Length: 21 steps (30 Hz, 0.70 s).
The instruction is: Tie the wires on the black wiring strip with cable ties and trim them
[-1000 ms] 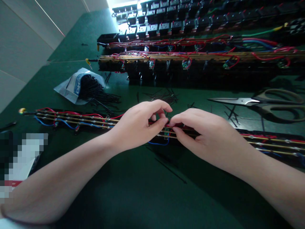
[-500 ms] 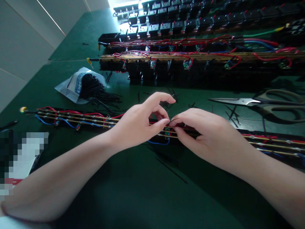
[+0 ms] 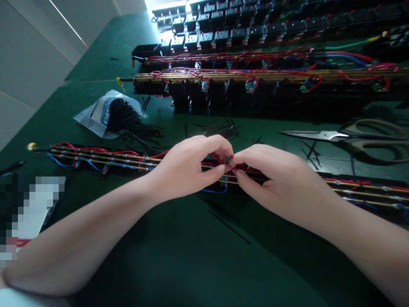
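Note:
Over a long black strip with brass rods and red and blue wires [image 3: 124,161], my two hands meet fingertip to fingertip. My left hand [image 3: 188,164] pinches with thumb and index finger at a thin black cable tie, mostly hidden by the fingers. My right hand [image 3: 275,175] is closed in a pinch on the same tie, just right of the left fingertips. A blue wire [image 3: 215,191] loops out below the strip under the hands. Loose black cable ties [image 3: 223,128] lie on the table just behind my left hand.
An open plastic bag [image 3: 99,111] spilling black cable ties lies at the left. Scissors [image 3: 332,135] rest at the right, blades pointing left. More wired strips [image 3: 223,76] lie in rows at the back. One cable tie [image 3: 230,227] lies on the green table [image 3: 179,260] in front.
My left index finger, raised and apart before, has come down against the thumb and closed at the cable tie. My right hand has barely moved.

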Available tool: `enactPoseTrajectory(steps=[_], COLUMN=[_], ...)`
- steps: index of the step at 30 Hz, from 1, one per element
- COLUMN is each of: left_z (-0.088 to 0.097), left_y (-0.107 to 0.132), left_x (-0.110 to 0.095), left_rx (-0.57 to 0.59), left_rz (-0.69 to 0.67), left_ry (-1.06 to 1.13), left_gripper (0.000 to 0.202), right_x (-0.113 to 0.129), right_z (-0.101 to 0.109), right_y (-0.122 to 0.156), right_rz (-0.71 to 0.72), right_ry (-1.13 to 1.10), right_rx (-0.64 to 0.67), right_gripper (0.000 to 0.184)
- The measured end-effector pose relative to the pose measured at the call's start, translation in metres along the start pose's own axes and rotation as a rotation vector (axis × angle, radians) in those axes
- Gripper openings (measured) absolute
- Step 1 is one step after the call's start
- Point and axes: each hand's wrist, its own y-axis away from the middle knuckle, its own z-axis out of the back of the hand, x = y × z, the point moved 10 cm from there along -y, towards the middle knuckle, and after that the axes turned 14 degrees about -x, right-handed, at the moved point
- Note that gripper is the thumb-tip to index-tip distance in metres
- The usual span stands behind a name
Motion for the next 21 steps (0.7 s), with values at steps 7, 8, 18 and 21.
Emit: enactPoseTrajectory(steps=[7, 8, 18, 21], left_z=[0.003, 0.004, 0.009, 0.008], left_y=[-0.003, -0.003, -0.004, -0.003], left_x=[0.007, 0.009, 0.015, 0.014], left_rx=[-0.035, -0.043, -0.106, -0.101], left_rz=[0.083, 0.103, 0.146, 0.158], left_ry=[0.037, 0.049, 0.026, 0.035], left_gripper=[0.007, 0.007, 0.011, 0.013], right_x=[-0.002, -0.002, 0.002, 0.001], right_z=[-0.001, 0.000, 0.000, -0.001], right_y=[0.000, 0.000, 0.000, 0.001], right_rz=[-0.012, -0.011, 0.036, 0.049], right_ry=[0.003, 0.004, 0.020, 0.013], right_rx=[-0.008, -0.018, 0.002, -0.001], right_gripper=[0.017, 0.017, 0.024, 0.024])
